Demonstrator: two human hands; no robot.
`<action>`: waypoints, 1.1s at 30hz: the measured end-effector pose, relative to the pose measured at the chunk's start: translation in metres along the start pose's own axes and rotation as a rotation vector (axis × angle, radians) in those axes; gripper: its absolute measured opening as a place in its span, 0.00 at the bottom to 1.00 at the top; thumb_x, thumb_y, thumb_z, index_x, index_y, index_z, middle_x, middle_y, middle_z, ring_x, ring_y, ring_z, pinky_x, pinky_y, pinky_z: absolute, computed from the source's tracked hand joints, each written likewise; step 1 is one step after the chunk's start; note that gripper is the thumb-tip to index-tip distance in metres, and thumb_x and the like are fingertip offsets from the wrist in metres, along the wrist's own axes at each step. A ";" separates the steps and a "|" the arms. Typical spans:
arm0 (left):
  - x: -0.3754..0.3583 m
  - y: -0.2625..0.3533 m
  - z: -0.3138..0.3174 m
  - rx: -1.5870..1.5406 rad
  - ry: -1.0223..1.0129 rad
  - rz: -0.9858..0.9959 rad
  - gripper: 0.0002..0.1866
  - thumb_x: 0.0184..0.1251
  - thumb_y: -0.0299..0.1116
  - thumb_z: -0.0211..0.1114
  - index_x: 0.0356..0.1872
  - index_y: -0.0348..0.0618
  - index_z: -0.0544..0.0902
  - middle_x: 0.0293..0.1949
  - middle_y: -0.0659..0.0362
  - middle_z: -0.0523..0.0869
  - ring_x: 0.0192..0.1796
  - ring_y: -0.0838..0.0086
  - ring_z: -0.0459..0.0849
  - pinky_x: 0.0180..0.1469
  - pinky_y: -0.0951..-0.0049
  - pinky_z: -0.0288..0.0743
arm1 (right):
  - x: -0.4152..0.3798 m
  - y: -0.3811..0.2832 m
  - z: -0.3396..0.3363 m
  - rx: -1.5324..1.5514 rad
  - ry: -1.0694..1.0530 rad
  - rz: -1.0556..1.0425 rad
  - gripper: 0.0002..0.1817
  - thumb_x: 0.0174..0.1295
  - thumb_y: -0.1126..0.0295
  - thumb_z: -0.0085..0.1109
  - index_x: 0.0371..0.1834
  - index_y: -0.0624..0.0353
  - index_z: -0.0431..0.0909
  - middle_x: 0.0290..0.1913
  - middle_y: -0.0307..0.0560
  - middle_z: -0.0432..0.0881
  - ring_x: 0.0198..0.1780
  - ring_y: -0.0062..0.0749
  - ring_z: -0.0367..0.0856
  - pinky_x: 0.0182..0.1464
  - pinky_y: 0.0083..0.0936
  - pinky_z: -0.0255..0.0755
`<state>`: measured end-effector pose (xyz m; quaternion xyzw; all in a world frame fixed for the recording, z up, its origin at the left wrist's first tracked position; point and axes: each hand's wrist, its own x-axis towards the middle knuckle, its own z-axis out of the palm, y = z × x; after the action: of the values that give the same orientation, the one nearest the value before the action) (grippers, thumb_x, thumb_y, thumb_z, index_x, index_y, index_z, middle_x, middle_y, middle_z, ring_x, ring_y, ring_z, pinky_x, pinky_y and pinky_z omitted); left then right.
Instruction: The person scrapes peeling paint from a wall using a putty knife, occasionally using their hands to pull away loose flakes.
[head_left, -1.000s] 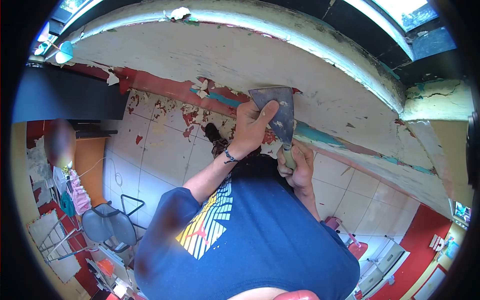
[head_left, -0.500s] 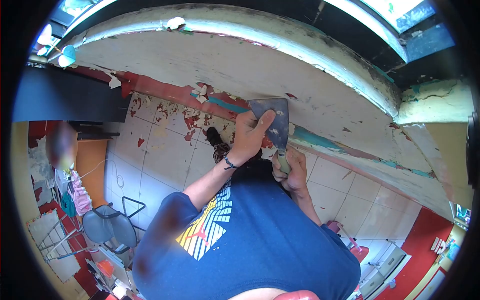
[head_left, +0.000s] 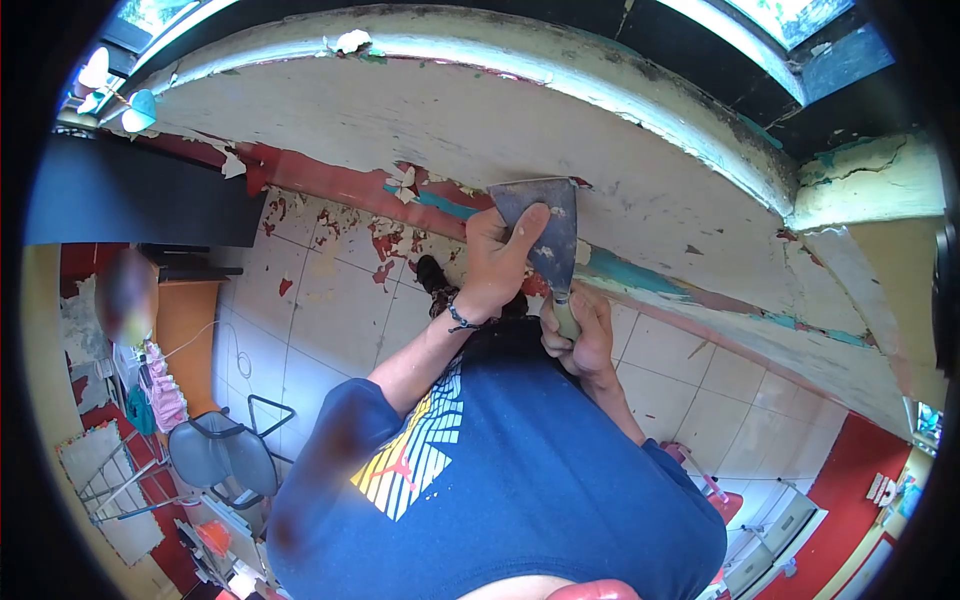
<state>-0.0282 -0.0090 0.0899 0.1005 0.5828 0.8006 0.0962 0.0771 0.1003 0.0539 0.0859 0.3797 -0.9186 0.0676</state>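
A wide metal scraper (head_left: 548,215) lies flat against the white, peeling wall (head_left: 400,120), its blade edge at the red and teal strip of old paint (head_left: 340,180). My left hand (head_left: 495,262), with a dark bracelet at the wrist, presses its thumb and fingers on the left of the blade. My right hand (head_left: 582,340) is closed around the scraper's handle just below the blade. My blue shirt fills the lower middle of the view, and one foot shows on the floor below the hands.
White floor tiles (head_left: 330,310) are littered with red paint flakes. At the lower left stand a grey chair (head_left: 225,455) and an orange desk (head_left: 182,310), with a blurred person (head_left: 125,285) beside it. A pink stool (head_left: 715,492) and white drawers (head_left: 790,515) are at the lower right.
The scraper slid down the wall a little, then back up to about where it was a second ago. Both hands kept their hold on it.
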 end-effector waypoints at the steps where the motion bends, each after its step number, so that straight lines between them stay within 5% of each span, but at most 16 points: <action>1: 0.001 0.002 -0.001 0.009 0.004 0.002 0.14 0.69 0.37 0.58 0.33 0.32 0.81 0.26 0.64 0.83 0.28 0.87 0.76 0.30 0.82 0.70 | 0.000 0.001 -0.001 0.002 -0.006 0.000 0.21 0.69 0.55 0.43 0.52 0.63 0.68 0.23 0.43 0.68 0.12 0.15 0.55 0.11 0.13 0.48; 21: 0.001 -0.011 -0.001 0.052 -0.073 -0.028 0.14 0.68 0.36 0.59 0.31 0.33 0.81 0.24 0.64 0.83 0.26 0.86 0.76 0.28 0.83 0.70 | -0.008 0.006 -0.008 0.058 0.046 -0.016 0.25 0.69 0.59 0.45 0.62 0.67 0.65 0.25 0.44 0.71 0.15 0.15 0.58 0.15 0.12 0.51; 30: 0.011 -0.003 0.004 -0.049 -0.034 -0.041 0.15 0.68 0.40 0.60 0.30 0.36 0.81 0.22 0.65 0.81 0.24 0.88 0.74 0.24 0.84 0.66 | 0.003 -0.012 -0.009 -0.204 0.010 -0.184 0.24 0.68 0.57 0.47 0.55 0.69 0.68 0.23 0.45 0.70 0.13 0.15 0.57 0.13 0.12 0.52; 33: 0.015 0.008 0.005 0.043 -0.053 0.109 0.15 0.67 0.40 0.60 0.29 0.36 0.80 0.21 0.66 0.80 0.23 0.88 0.72 0.23 0.84 0.64 | 0.007 -0.016 -0.002 -0.170 -0.041 -0.198 0.24 0.68 0.57 0.47 0.56 0.68 0.68 0.23 0.45 0.70 0.13 0.15 0.57 0.13 0.13 0.53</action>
<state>-0.0417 -0.0027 0.0993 0.1550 0.5907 0.7891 0.0657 0.0672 0.1128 0.0621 0.0232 0.4615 -0.8868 -0.0087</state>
